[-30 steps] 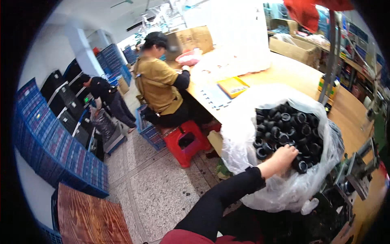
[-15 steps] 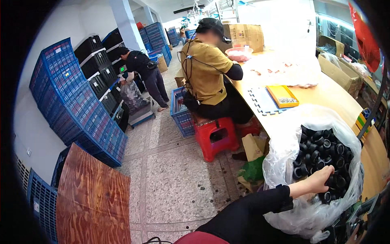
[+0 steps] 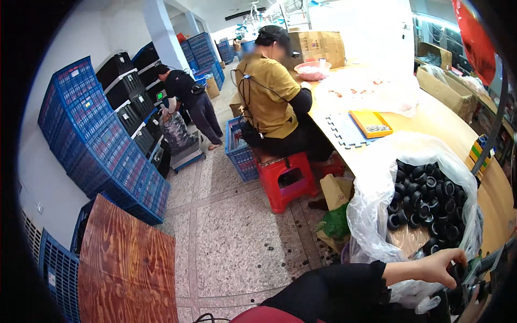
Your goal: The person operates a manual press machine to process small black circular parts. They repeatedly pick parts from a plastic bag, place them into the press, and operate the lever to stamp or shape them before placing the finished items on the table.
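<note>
My left hand (image 3: 439, 267) reaches past the near right rim of a clear plastic bag (image 3: 371, 215), its fingers and thumb curled around a dark piece that looks like one of the black round ribbed caps (image 3: 423, 196) heaped in the bag. The hold is partly hidden by the fingers. A pale brown patch of bag bottom (image 3: 407, 239) shows among the caps. At the lower right edge, beside dark equipment (image 3: 493, 280), a skin-toned shape appears that may be my right hand (image 3: 473, 308); its fingers cannot be made out.
On the table (image 3: 458, 137) lie a yellow tray (image 3: 371, 124) of small metal parts and a blue foam mat (image 3: 340, 129). A co-worker (image 3: 272, 97) sits on a red stool (image 3: 285, 180); another person (image 3: 188, 91) bends over a scale. Blue crates (image 3: 102, 140) stand stacked at left.
My left hand has come out of the heap of caps and moved down and right, past the bag's rim. The head view has shifted slightly.
</note>
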Motion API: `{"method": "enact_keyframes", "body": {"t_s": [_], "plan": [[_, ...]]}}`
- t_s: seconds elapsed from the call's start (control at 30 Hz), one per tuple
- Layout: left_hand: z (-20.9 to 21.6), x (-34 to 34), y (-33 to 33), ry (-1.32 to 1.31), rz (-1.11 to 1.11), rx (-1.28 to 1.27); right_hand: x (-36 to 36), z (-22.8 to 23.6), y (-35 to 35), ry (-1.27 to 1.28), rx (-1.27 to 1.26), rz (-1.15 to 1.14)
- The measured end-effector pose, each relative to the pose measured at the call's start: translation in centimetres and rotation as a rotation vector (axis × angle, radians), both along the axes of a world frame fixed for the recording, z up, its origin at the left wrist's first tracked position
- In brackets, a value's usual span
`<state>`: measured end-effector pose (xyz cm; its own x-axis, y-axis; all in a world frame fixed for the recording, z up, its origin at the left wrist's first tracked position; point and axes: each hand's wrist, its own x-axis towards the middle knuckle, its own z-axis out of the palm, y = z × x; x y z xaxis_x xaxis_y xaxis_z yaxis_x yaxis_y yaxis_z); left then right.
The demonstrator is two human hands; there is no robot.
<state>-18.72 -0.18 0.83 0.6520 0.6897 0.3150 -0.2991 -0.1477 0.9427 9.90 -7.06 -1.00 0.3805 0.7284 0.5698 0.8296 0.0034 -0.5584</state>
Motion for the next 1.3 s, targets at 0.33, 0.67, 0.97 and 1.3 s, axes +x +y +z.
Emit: {"method": "enact_keyframes", "body": {"t_s": [0.33, 0.67, 0.97, 1.3], "plan": [[-0.2, -2.4, -1.2, 0.204, -0.202, -0.224, -0.3, -0.5, 0.6, 0.093, 0.137, -0.111], [-0.2, -0.9, -4.5, 0.089, -0.069, -0.382, -1.0, 1.8, -2.8, 0.025, -0.010, -0.179], [0.4, 8.0, -1.8, 0.192, 0.052, 0.030, 3.9, -3.5, -21.7, 0.336, -0.510, -0.337], [1.5, 15.8, -0.3, 0.521, 0.241, 0.427, 6.3, -14.6, -32.5, 0.366, -0.620, -0.611]]}}
